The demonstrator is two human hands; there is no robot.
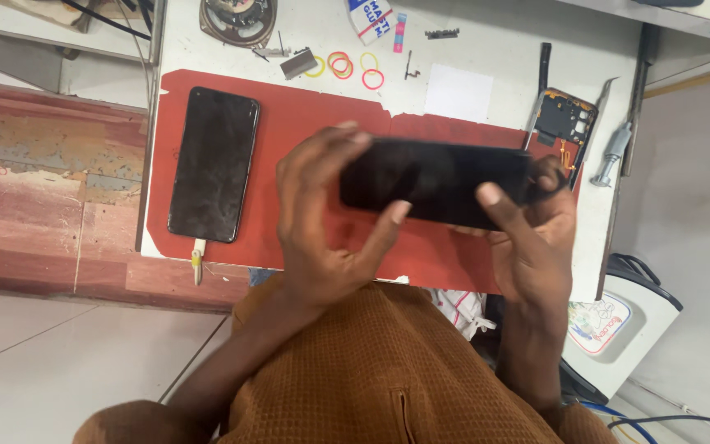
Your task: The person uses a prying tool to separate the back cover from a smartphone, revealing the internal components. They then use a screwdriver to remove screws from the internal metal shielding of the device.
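Covering most of the white worktable [495,49], a red rubber mat [289,140] lies beside a pale tiled floor [59,353]. Above it, the black flat phone [433,181] is gripped lengthwise, left to right, by left hand [322,222] and right hand [536,230].

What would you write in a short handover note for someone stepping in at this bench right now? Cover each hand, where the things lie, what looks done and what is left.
Left hand: grip on the left end of the black phone, thumb on its face.
Right hand: grip on the phone's right end; phone held level above the red mat.
Second phone: flat on the mat's left side, screen up.
Opened phone frame: at the mat's right edge, insides exposed, so one unit is already taken apart.
Tweezers and rubber bands lie on the bench.
Left: the held phone looks unopened.
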